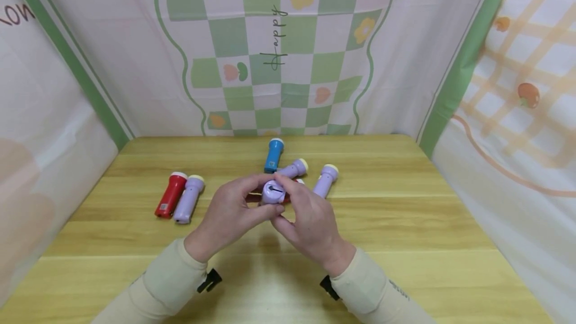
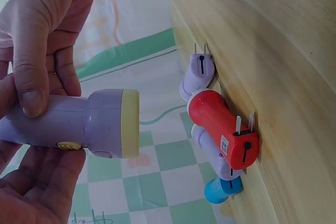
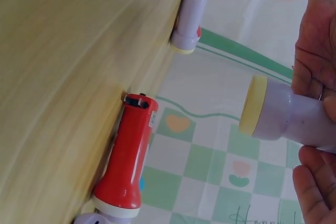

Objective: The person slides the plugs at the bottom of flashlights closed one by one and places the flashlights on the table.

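Both hands hold a lavender flashlight (image 1: 272,193) upright above the table, its slotted end up and cream lens rim down. My left hand (image 1: 228,212) grips it from the left. From the opposite side my right hand (image 1: 312,218) curls its fingers and thumb against the body. A yellow ribbed switch (image 2: 69,145) shows on its side in the left wrist view. Under the hands lies a red flashlight (image 2: 220,124), mostly hidden in the head view, with two metal prongs sticking out of its end. Next to it is another lavender flashlight (image 1: 294,168).
A blue flashlight (image 1: 273,155) lies at the back, and a lavender flashlight (image 1: 326,181) lies to the right. On the left, a red flashlight (image 1: 171,195) and a lavender flashlight (image 1: 189,200) lie side by side. Printed curtains (image 1: 288,89) surround the wooden table (image 1: 396,244).
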Demonstrator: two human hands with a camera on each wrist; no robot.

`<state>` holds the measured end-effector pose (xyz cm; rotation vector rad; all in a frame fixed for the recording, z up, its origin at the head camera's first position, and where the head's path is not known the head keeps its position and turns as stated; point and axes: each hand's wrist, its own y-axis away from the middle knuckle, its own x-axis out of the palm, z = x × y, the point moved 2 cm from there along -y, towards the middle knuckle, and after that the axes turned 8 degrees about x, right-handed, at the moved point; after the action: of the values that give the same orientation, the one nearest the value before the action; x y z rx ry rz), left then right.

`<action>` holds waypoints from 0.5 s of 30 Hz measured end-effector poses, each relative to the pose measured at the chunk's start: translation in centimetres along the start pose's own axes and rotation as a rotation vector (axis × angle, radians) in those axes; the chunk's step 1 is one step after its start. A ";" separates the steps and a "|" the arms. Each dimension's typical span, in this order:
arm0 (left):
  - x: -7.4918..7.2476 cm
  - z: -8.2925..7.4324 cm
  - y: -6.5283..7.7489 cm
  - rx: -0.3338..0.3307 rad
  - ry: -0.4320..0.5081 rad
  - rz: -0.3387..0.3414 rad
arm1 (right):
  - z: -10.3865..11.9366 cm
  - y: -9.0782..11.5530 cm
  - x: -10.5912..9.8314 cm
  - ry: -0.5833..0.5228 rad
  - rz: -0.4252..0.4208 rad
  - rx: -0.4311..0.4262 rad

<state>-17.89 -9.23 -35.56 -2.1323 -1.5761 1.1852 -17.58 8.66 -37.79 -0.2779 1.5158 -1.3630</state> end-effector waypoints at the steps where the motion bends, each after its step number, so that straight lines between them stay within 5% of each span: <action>1: 0.0 0.0 0.0 0.002 0.002 0.001 | 0.0 0.0 0.0 0.004 0.000 0.002; 15: 0.0 0.0 0.0 0.008 -0.039 0.074 | -0.2 -0.2 -0.2 0.063 -0.005 0.006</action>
<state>-17.94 -9.25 -35.54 -2.1927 -1.5178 1.2616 -17.70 8.86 -37.54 -0.2376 1.5635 -1.3916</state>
